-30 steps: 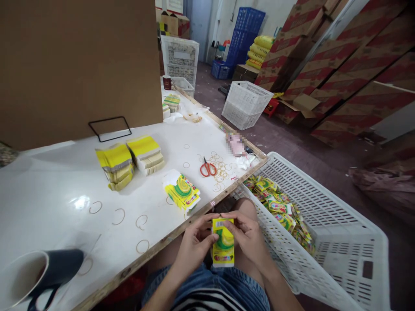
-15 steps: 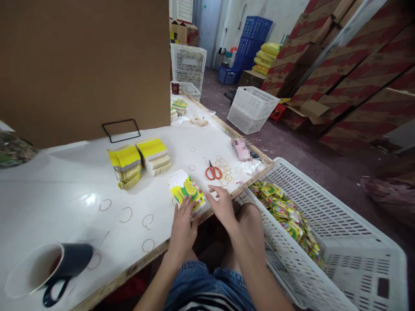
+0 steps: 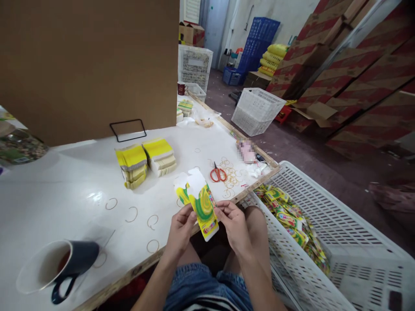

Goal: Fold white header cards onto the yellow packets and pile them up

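A yellow and green printed carton (image 3: pixel 204 209) with white flaps at its far end is held up at the table's near edge. My left hand (image 3: pixel 182 225) pinches its left side, and my right hand (image 3: pixel 232 221) grips its right edge between thumb and fingers. Partly hidden behind it, another similar carton (image 3: pixel 182 193) lies on the white table (image 3: pixel 81 181). Red-handled scissors (image 3: pixel 218 173) rest beyond the hands, beside a scatter of rubber bands (image 3: pixel 231 176). Two bundles of flat yellow cartons, a left bundle (image 3: pixel 132 164) and a right bundle (image 3: pixel 159 155), sit further back.
A dark mug (image 3: pixel 76 259) with liquid stands at the near left, several loose bands around it. A black wire frame (image 3: pixel 129 131) is by the brown board (image 3: pixel 87 69). At my right, a white crate (image 3: pixel 353 224) holds many small colourful packets (image 3: pixel 292 220).
Both hands have taken hold of a carton and lifted it off the table, tilting it up. Another carton now shows behind it. The view has shifted slightly left.
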A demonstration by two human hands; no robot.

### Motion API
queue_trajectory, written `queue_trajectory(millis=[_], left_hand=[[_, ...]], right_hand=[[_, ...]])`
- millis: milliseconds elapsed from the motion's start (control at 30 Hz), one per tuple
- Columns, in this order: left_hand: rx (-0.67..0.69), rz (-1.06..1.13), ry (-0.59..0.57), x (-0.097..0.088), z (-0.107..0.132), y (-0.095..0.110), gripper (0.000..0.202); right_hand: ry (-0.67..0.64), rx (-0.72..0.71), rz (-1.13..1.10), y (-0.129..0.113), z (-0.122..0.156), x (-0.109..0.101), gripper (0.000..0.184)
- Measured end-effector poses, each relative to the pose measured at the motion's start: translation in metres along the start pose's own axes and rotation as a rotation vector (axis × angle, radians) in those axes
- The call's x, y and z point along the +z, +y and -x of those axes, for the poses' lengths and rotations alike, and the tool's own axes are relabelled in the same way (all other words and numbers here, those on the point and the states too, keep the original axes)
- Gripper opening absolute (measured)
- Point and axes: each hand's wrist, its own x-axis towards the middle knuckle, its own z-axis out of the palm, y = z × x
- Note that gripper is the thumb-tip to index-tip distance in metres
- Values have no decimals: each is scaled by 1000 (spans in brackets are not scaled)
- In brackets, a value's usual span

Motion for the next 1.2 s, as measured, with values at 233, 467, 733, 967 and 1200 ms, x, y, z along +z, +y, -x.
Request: queue_trajectory(millis=[233, 467, 733, 967, 1200], left_hand=[[-90, 295, -287, 10, 4, 0, 55], [-180, 378, -314, 16, 8, 5, 39], [-186, 195, -186, 21, 12, 1, 35], [-108, -117, -106, 25, 13, -8, 44], [-46, -97, -170, 22, 17, -3, 63]], right_hand=[[-82, 27, 13, -3, 22, -9, 20], [-88, -421, 526, -41, 22, -22, 28], [-118, -181, 459, -28, 20, -18, 34], [55, -123, 386, -6, 19, -20, 27], [-23, -204, 358, -6, 20, -33, 44]])
